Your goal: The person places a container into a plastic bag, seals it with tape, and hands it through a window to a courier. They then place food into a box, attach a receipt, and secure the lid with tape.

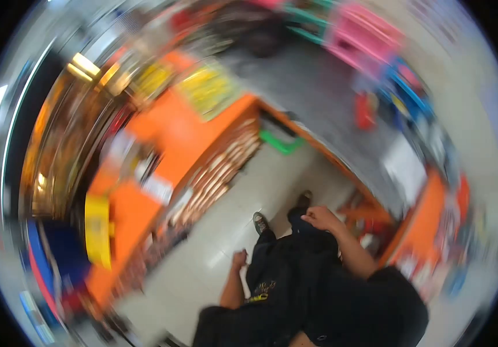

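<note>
My left hand (239,259) hangs beside the dark clothing on my body, over the pale floor, its fingers curled in and nothing visible in them. Further right, my right hand (322,219) is held in front of my dark trousers, loosely closed, with no object showing. Neither hand touches a counter. Both are somewhat blurred. Below the hands' level are my two shoes (260,222) on the floor.
An orange counter (174,130) with yellow trays (207,88) and a yellow sign (97,231) runs along the left. A grey-topped counter (318,81) bears a pink basket (364,36), a blue basket (405,87) and a red item (365,111). Below hangs a green handle-like object (282,143).
</note>
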`<state>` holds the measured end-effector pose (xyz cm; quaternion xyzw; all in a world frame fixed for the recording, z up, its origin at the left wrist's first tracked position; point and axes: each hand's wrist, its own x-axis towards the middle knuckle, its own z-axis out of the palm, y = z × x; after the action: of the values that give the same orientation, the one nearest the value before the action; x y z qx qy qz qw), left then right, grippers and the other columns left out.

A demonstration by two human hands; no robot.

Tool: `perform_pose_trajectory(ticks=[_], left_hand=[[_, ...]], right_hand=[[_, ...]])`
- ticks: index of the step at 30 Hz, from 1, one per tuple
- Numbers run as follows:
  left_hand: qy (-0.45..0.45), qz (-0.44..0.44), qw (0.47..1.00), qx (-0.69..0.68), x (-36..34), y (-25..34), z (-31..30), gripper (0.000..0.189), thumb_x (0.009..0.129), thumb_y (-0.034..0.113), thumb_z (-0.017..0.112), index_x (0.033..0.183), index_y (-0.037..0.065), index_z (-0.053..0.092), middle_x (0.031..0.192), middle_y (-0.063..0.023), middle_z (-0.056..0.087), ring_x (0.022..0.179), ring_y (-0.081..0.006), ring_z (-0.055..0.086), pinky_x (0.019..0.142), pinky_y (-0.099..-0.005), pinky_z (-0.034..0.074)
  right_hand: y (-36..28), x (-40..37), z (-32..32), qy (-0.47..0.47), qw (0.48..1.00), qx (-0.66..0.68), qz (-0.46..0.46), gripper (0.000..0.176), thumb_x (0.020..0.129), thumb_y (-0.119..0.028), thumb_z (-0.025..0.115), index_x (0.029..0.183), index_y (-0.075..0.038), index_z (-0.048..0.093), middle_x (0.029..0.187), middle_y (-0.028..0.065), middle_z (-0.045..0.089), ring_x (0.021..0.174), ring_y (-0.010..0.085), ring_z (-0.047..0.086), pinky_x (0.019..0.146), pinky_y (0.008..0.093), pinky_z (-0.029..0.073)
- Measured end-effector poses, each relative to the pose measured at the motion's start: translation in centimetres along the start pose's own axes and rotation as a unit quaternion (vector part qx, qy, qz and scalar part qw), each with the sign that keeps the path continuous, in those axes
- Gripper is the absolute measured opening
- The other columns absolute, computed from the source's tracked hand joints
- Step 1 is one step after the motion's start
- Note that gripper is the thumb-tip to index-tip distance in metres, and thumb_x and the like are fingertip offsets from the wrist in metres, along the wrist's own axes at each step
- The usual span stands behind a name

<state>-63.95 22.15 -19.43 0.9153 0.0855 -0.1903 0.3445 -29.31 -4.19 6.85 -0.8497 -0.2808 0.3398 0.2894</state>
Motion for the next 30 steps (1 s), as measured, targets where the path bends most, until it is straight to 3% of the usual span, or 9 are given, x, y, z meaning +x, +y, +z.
perform_pose_trajectory(ticks=[1, 7, 14, 18, 19, 20, 21, 22, 30], left_hand=[[-0.042, -0.183, 0.966, -0.177, -0.3, 0.9, 0.6, 0.022, 0.095, 0.023, 0.048, 0.099, 0.001, 0.053, 0.066, -0.0145, 0.061, 0.065, -0.0324, 0.064, 0.061, -0.0459, 0.051], [-0.222, 0.064, 0.970, 0.075, 4.0, 0.0, -1.6, 0.023, 0.093, 0.024, 0.050, 0.096, 0.001, 0.054, 0.069, -0.0168, 0.062, 0.067, -0.0310, 0.065, 0.057, -0.0435, 0.050], [-0.327, 0.168, 0.898, 0.240, 9.6, -0.1, -6.3, 0.028, 0.081, 0.025, 0.062, 0.096, 0.003, 0.052, 0.071, -0.0157, 0.062, 0.068, -0.0322, 0.064, 0.058, -0.0428, 0.051], [-0.325, -0.015, 0.944, 0.045, 17.2, 5.0, -6.4, 0.033, 0.075, 0.022, 0.072, 0.093, 0.002, 0.053, 0.065, -0.0078, 0.057, 0.060, -0.0264, 0.059, 0.058, -0.0382, 0.051], [-0.349, 0.149, 0.919, 0.103, 17.9, 8.3, -6.5, 0.032, 0.082, 0.031, 0.065, 0.089, 0.002, 0.055, 0.066, -0.0076, 0.058, 0.060, -0.0242, 0.058, 0.058, -0.0381, 0.051], [-0.358, 0.308, 0.868, 0.154, 18.0, 14.5, -5.8, 0.039, 0.089, 0.040, 0.058, 0.086, 0.001, 0.057, 0.067, -0.0075, 0.059, 0.060, -0.0221, 0.057, 0.058, -0.0381, 0.050], [-0.399, -0.018, 0.916, 0.030, 16.7, 23.3, -4.6, 0.054, 0.095, 0.050, 0.046, 0.083, -0.001, 0.061, 0.070, -0.0067, 0.059, 0.062, -0.0190, 0.054, 0.059, -0.0353, 0.048], [-0.378, -0.003, 0.926, -0.019, 17.6, 26.3, -1.3, 0.051, 0.095, 0.048, 0.047, 0.084, 0.000, 0.062, 0.070, -0.0056, 0.057, 0.064, -0.0160, 0.053, 0.059, -0.0328, 0.045], [-0.428, 0.127, 0.879, -0.169, 9.4, 57.9, 17.1, 0.036, 0.099, 0.041, 0.044, 0.107, 0.008, 0.056, 0.093, -0.0046, 0.059, 0.086, -0.0157, 0.059, 0.075, -0.0335, 0.052]], right_hand=[[1.9, -1.6, 1.4, -0.018, 0.999, -0.048, 0.017, 0.033, 0.086, -0.032, 0.064, 0.077, 0.000, 0.065, 0.072, 0.0174, 0.064, 0.072, 0.0345, 0.063, 0.067, 0.0423, 0.049], [12.9, -15.9, 9.3, 0.206, 0.934, -0.045, 0.287, 0.031, 0.080, -0.032, 0.063, 0.081, -0.001, 0.068, 0.074, 0.0197, 0.066, 0.076, 0.0364, 0.066, 0.072, 0.0444, 0.052], [16.8, -38.9, 9.6, 0.645, 0.530, 0.069, 0.546, 0.048, 0.078, -0.045, 0.067, 0.096, 0.000, 0.066, 0.077, 0.0221, 0.065, 0.072, 0.0389, 0.064, 0.069, 0.0472, 0.050], [20.8, -45.6, 5.1, 0.634, 0.479, -0.148, 0.589, 0.053, 0.081, -0.049, 0.064, 0.108, -0.003, 0.061, 0.086, 0.0240, 0.062, 0.080, 0.0416, 0.061, 0.074, 0.0500, 0.047], [22.1, -46.4, 3.9, 0.627, 0.450, -0.173, 0.612, 0.054, 0.081, -0.048, 0.064, 0.109, -0.002, 0.059, 0.093, 0.0253, 0.062, 0.086, 0.0419, 0.060, 0.078, 0.0500, 0.046], [24.9, -47.5, 3.5, 0.628, 0.458, -0.177, 0.604, 0.054, 0.081, -0.048, 0.064, 0.109, -0.002, 0.059, 0.093, 0.0253, 0.062, 0.086, 0.0419, 0.060, 0.078, 0.0500, 0.046], [28.7, -47.7, 3.7, 0.623, 0.557, -0.113, 0.537, 0.047, 0.082, -0.042, 0.066, 0.103, -0.001, 0.061, 0.089, 0.0228, 0.062, 0.084, 0.0397, 0.060, 0.077, 0.0483, 0.046], [31.1, -47.8, 4.0, 0.606, 0.648, -0.043, 0.460, 0.041, 0.082, -0.037, 0.067, 0.097, 0.001, 0.062, 0.085, 0.0203, 0.062, 0.082, 0.0375, 0.061, 0.075, 0.0466, 0.047], [27.2, -49.5, 3.7, 0.731, 0.572, 0.256, 0.270, 0.026, 0.089, -0.021, 0.062, 0.101, 0.002, 0.059, 0.094, 0.0175, 0.063, 0.086, 0.0311, 0.062, 0.079, 0.0424, 0.049]])
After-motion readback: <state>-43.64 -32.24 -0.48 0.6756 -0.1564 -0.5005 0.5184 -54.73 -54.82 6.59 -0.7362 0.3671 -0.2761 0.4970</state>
